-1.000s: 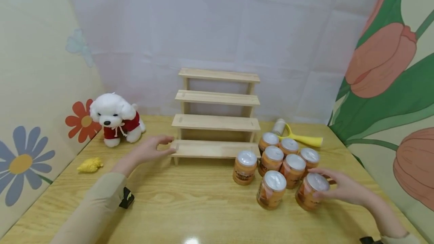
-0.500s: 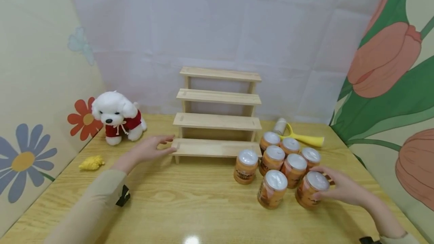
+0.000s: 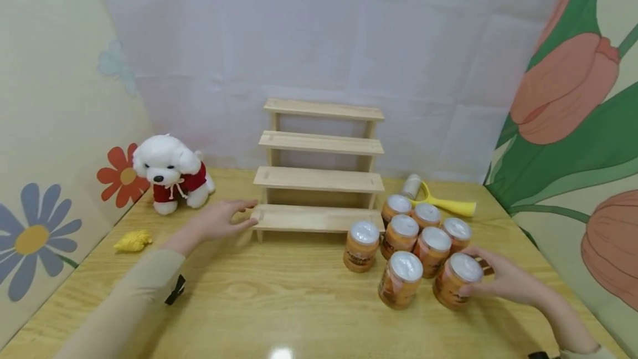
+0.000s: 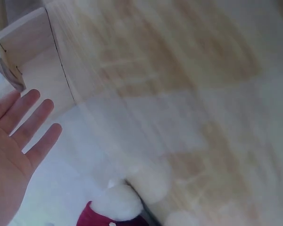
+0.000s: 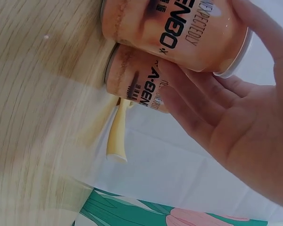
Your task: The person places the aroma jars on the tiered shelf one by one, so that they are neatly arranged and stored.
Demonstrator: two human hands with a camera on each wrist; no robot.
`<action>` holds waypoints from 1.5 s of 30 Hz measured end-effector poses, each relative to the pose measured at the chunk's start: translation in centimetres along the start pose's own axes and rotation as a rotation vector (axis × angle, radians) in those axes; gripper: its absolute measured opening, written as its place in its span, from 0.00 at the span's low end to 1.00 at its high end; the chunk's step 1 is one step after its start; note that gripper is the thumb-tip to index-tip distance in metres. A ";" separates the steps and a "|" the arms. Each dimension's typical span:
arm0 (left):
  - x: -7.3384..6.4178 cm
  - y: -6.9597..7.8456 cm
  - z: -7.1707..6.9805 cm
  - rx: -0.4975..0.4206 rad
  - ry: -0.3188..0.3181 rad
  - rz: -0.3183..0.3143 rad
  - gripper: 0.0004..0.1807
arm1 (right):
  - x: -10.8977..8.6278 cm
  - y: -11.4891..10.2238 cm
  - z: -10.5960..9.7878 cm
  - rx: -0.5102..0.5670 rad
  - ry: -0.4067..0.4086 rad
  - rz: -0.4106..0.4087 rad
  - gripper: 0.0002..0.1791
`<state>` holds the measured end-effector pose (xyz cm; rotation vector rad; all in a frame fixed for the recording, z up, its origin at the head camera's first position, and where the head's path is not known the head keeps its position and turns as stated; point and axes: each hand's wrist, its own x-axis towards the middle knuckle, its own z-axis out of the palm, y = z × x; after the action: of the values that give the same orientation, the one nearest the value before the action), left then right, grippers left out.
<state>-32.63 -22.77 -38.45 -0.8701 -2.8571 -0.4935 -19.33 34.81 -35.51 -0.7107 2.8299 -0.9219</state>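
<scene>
In the head view my right hand (image 3: pixel 505 278) holds an orange can (image 3: pixel 456 281) with a silvery lid, thumb and fingers placed about its right side. That same can (image 5: pixel 179 30) fills the top of the right wrist view, upright on the table, with another behind it. Several more orange cans (image 3: pixel 400 281) stand grouped to its left and behind. At the left end of a four-step wooden shelf (image 3: pixel 319 179), my left hand (image 3: pixel 214 221) has its fingertips at the lowest board. Its fingers look straight in the left wrist view; whether they touch the board I cannot tell.
A white plush dog (image 3: pixel 171 173) in red sits at the back left, with a small yellow object (image 3: pixel 133 241) in front of it. Behind the cans lie a yellow-handled tool (image 3: pixel 448 206) and a grey cylinder (image 3: pixel 411 186). Walls stand on both sides.
Very little differs. The head view shifts slightly, and both hands stay in nearly the same places, the right one at the same can.
</scene>
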 end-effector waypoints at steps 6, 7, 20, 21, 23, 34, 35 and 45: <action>0.1 0.7 0.3 -0.026 -0.005 -0.030 0.34 | -0.3 -0.6 -0.2 -0.023 0.045 0.033 0.24; 0.1 0.7 0.4 -0.028 -0.003 -0.036 0.35 | -0.3 -0.8 -0.3 -0.024 0.057 0.041 0.24; 0.0 0.9 0.6 -0.099 -0.004 -0.063 0.36 | 0.7 -4.4 -3.2 -0.087 0.165 0.013 0.27; 0.0 0.9 0.6 -0.101 -0.005 -0.064 0.36 | 0.9 -4.7 -3.4 -0.097 0.170 0.022 0.27; 0.0 1.0 0.6 -0.107 -0.006 -0.063 0.36 | 1.4 -5.1 -3.5 -0.110 0.183 0.034 0.28; -0.1 0.8 0.8 -0.106 0.001 -0.062 0.37 | 5.0 -6.5 -3.3 -0.060 0.357 -0.008 0.25; -0.1 0.8 0.9 -0.109 0.003 -0.062 0.37 | 5.4 -6.7 -3.3 -0.047 0.363 -0.004 0.26; 0.0 0.7 1.0 -0.112 0.016 -0.051 0.37 | 9.2 -8.3 -3.5 -0.003 0.392 0.028 0.32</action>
<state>-32.24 -21.90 -39.26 -0.8080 -2.8668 -0.6685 -24.89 26.64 -27.25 -0.5378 3.1632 -1.1667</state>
